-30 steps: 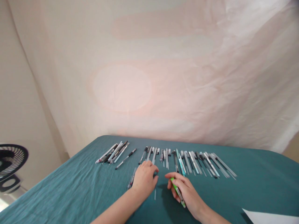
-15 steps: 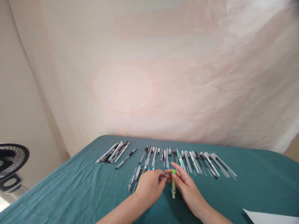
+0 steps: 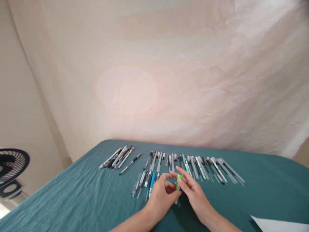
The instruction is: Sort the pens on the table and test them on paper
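Green pen [image 3: 178,183] in right hand [image 3: 194,195], left hand [image 3: 159,197] close

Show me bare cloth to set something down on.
Teal cloth lies bare between its left edge and the left forearm, and between the right hand and white paper sheet. Crowded: the middle, where slim clear and black plastic pens lie in rows.

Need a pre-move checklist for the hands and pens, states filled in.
1. Green pen held in right hand: ok.
2. Left hand gripping the green pen too: cannot tell; fingers are at its lower part.
3. Green pen's lower end fully visible: not ok, fingers partly cover it.
4. Lone black-capped pen apart from pen pile: ok.
5. White sheet apart from both hands: ok.
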### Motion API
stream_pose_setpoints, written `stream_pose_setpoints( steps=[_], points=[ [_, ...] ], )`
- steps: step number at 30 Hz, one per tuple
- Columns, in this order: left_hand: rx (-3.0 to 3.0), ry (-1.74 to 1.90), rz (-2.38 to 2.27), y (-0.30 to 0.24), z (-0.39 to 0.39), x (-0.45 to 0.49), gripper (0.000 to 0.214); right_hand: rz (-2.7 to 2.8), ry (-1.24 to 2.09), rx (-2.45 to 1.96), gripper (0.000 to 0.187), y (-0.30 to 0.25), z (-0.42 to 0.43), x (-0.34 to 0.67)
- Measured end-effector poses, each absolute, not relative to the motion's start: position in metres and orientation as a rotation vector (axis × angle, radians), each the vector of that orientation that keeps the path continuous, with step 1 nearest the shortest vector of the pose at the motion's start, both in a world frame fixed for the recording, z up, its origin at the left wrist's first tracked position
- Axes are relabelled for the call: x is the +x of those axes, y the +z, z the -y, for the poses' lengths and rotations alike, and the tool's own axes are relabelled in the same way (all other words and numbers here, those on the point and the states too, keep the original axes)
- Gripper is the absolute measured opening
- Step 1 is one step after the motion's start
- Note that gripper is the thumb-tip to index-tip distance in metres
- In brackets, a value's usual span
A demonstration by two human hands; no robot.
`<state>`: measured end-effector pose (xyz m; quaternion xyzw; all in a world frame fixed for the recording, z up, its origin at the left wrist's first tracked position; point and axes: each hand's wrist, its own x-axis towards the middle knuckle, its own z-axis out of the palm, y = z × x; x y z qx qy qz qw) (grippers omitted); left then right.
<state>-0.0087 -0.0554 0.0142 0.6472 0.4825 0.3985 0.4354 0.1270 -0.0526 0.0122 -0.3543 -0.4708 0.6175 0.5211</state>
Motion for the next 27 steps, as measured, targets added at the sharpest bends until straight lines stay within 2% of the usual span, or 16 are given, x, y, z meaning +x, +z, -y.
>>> stream_pose_setpoints(
  steps=[5,8,13,17,27],
  points=[
    [1.900,0.952,-1.356,0.026,0.047,-0.024,0.037,1.079,1.441,-0.875,0.043,0.009,0.051,0.125],
    [2.117,0.801,-1.560,0.034,0.045,-0.033,0.040,1.117,1.417,-0.855,0.041,0.005,0.049,0.126],
    [2.449,0.462,-1.801,0.042,0.052,-0.031,0.022,1.212,1.376,-0.850,0.036,0.002,0.050,0.127],
    [2.540,0.363,-1.856,0.042,0.055,-0.026,0.013,1.265,1.364,-0.850,0.034,0.002,0.051,0.126],
    [2.647,0.249,-1.832,0.033,0.049,-0.028,0.017,1.271,1.386,-0.861,0.031,0.005,0.051,0.126]
  ],
)
